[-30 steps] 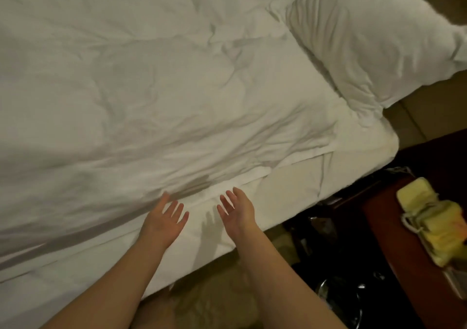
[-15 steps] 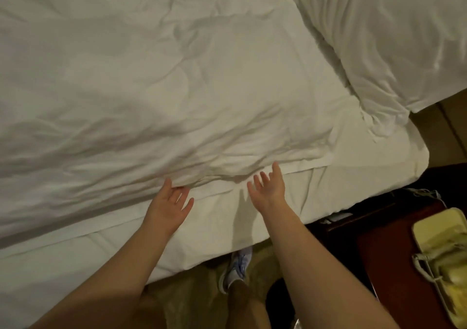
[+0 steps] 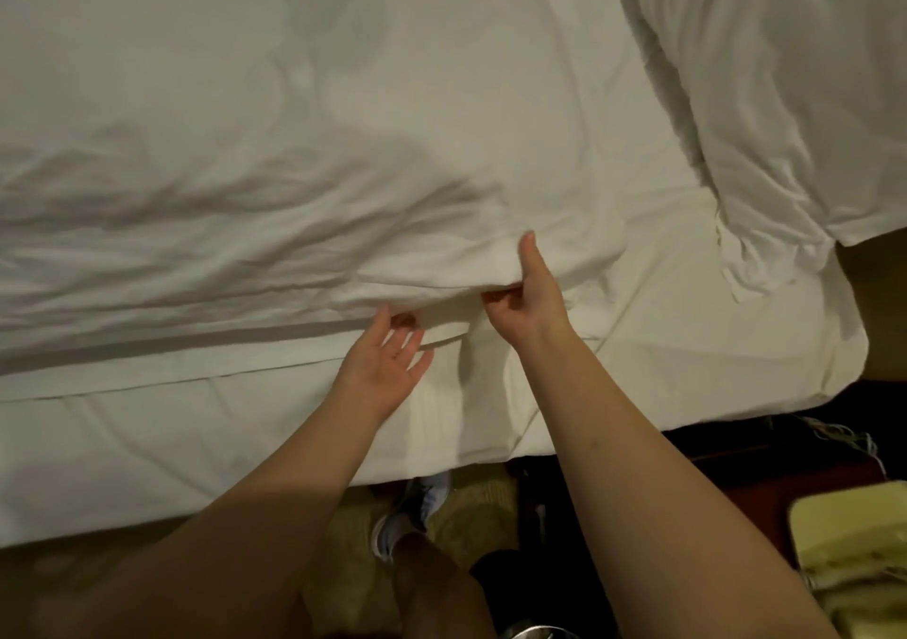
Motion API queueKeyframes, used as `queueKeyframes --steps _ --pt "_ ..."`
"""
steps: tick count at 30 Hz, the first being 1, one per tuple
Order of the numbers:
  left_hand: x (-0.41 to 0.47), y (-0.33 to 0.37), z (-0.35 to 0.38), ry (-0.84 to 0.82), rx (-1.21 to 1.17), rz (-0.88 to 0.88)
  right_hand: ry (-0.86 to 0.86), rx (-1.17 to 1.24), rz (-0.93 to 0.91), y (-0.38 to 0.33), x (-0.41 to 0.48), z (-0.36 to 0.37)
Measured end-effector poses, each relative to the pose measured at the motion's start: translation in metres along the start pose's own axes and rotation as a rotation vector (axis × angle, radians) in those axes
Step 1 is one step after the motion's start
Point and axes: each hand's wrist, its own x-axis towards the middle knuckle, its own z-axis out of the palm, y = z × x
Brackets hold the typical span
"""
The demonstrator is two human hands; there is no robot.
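A white duvet (image 3: 304,157) covers the bed and ends in a rumpled edge near the bed's front side. My right hand (image 3: 527,290) grips that edge, thumb on top and fingers curled under the fold, lifting it a little. Just to the left, my left hand (image 3: 387,358) reaches under the same edge with its fingers spread and fairly straight; the fingertips touch the duvet's underside. Below the duvet lies the white bed sheet (image 3: 638,344).
A white pillow (image 3: 795,88) lies at the bed's upper right. A dark red nightstand (image 3: 765,501) with a yellow bag (image 3: 854,550) stands at the lower right. My shoe (image 3: 417,506) rests on the patterned carpet (image 3: 343,569) by the bed.
Both hands moved forward to the duvet's edge. My right hand, open before, now grips the edge and lifts it. The camera came closer to the bed.
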Motion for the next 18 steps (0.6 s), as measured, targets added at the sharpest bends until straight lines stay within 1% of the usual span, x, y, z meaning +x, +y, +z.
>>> queueKeyframes --steps 2,5,7,11,13,16,18 --pt "-0.001 -0.01 0.004 0.004 0.051 -0.048 0.033 -0.014 -0.003 -0.006 0.003 0.001" --pt "0.004 -0.022 -0.008 0.096 0.112 -0.066 0.067 0.046 -0.043 -0.005 0.007 -0.004" --pt "0.004 -0.026 -0.017 0.138 0.054 -0.062 0.09 0.054 -0.063 0.002 0.01 -0.015" --pt "0.01 -0.029 -0.014 0.112 -0.133 0.008 0.13 -0.005 -0.051 0.008 0.017 -0.028" --pt "0.016 -0.029 -0.01 0.108 -0.162 0.028 0.097 0.053 -0.023 0.005 0.018 -0.028" --pt "0.019 -0.03 -0.004 0.104 -0.169 0.04 -0.013 0.22 0.012 -0.001 0.016 -0.028" --pt "0.017 -0.031 0.001 0.074 -0.173 0.044 -0.055 0.231 0.03 -0.004 0.016 -0.031"
